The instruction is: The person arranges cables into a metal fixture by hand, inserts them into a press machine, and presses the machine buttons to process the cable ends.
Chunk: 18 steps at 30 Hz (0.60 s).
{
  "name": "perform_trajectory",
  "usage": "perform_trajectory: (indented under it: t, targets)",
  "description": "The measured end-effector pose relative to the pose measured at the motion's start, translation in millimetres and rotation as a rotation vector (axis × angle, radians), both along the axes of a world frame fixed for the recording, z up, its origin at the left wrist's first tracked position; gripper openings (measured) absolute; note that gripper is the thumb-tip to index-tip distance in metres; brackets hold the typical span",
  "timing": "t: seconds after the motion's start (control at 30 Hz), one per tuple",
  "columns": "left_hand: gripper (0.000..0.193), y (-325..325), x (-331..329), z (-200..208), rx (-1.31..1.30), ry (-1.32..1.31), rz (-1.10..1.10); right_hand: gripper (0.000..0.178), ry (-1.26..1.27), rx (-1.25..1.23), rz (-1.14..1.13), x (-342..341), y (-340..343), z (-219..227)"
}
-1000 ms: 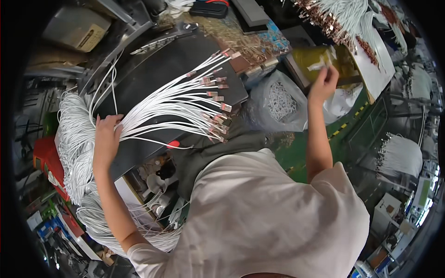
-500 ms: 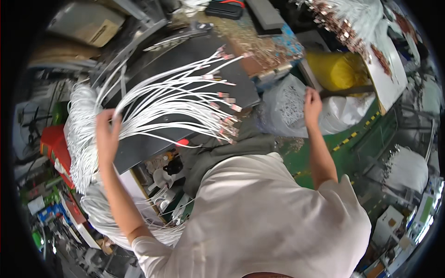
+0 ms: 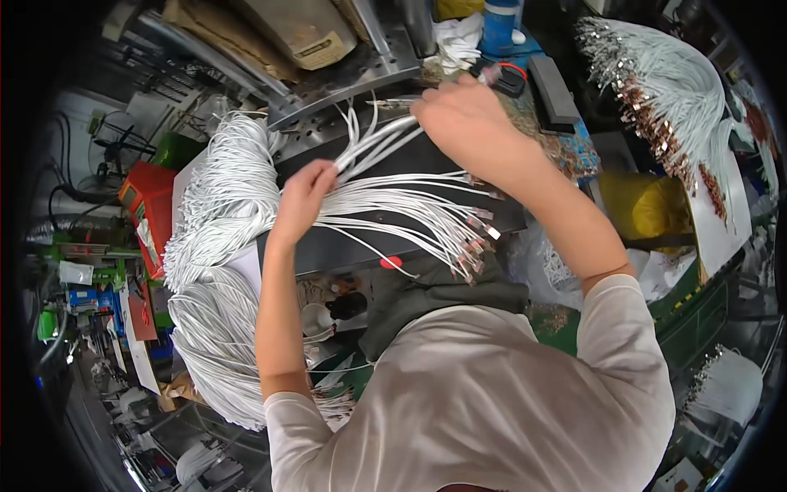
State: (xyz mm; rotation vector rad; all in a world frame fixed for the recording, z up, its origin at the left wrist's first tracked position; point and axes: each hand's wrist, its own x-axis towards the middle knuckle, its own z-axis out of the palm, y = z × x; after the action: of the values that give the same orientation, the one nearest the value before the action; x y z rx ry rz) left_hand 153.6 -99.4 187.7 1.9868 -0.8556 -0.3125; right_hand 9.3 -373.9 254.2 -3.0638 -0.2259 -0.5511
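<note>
Between both hands (image 3: 305, 197) (image 3: 463, 116) runs a white cable bundle (image 3: 374, 145).

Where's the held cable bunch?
Head view, upper middle: the held cable bunch spans from the left hand to the right hand, just beyond the fanned white cables.

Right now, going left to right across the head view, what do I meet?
Red boxy casing, heap of thin white cables, left hand, right hand, grey rectangular block, yellow plastic bag.
</note>
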Motion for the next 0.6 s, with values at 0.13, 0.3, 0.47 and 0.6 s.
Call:
perform_trajectory:
  t: [0.13, 0.3, 0.47, 0.6]
  targets:
    - [0.02, -1.0, -7.1, -7.6, 0.265, -0.061, -0.086, 0.032, 0.201, 0.216, 0.062, 26.4, 21.4, -77.0]
    - [0.023, 6.6, 7.4, -6.9, 0.037, -0.014, 0.102, 0.03, 0.219, 0.335, -0.092, 30.9, -2.2, -97.1]
    - [0.029, -12.2, -2.7, -6.4, 0.137, -0.076, 0.074, 0.03, 0.125, 0.097, -0.112, 16.5, -9.6, -95.4]
    - [0.034, -55.9, -27.8, 15.1, 0.207, -0.291, -0.017, 0.024, -0.089, 0.367, 0.144, 14.0, 14.8, -90.0]
